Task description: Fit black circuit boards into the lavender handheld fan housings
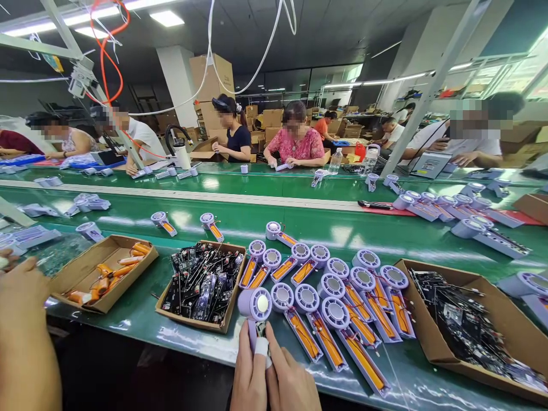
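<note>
A lilac handheld fan is held upright between my two hands at the bench's near edge, its round head with a pale centre disc on top. My left hand closes around the handle from the left. From the right, my right hand has its fingers pressed against the handle's open front, where a bit of circuit board shows. A white wrap covers one fingertip between the hands. The lower handle is hidden by my fingers. Just right of my hands lie several lilac fans with orange batteries in open handles.
A box of black circuit boards stands to the left, and another box of boards to the right. A carton of orange batteries sits further left, near a co-worker's arm. The green conveyor runs behind, with people across it.
</note>
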The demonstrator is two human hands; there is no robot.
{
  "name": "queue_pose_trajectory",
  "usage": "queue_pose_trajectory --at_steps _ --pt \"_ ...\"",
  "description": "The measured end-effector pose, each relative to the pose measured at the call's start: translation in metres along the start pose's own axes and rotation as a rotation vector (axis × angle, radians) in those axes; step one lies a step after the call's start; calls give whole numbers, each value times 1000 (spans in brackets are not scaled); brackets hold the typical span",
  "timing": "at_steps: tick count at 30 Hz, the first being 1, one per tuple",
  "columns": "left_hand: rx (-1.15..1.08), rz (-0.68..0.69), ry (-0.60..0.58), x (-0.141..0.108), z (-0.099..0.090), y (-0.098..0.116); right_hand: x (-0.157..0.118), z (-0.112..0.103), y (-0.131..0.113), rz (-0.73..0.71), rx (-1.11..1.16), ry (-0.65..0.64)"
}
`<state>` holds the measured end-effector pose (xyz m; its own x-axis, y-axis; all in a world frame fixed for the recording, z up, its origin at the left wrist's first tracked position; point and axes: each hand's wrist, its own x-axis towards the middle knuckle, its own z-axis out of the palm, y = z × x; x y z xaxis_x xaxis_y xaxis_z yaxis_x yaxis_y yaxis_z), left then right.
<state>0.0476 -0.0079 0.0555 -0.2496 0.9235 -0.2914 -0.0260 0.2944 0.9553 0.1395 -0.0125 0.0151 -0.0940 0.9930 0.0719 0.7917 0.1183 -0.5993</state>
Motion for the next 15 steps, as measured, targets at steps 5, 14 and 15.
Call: queue_pose_trajectory --at_steps 5,14,15 --pt "7 -26 27 6 -4 2 5 -25 0 -136 -118 -285" --pt "-6 -166 24 12 -18 -14 7 -28 16 -19 415 -502" --pt "18 -168 27 11 -18 -13 3 -21 18 48 573 -485"
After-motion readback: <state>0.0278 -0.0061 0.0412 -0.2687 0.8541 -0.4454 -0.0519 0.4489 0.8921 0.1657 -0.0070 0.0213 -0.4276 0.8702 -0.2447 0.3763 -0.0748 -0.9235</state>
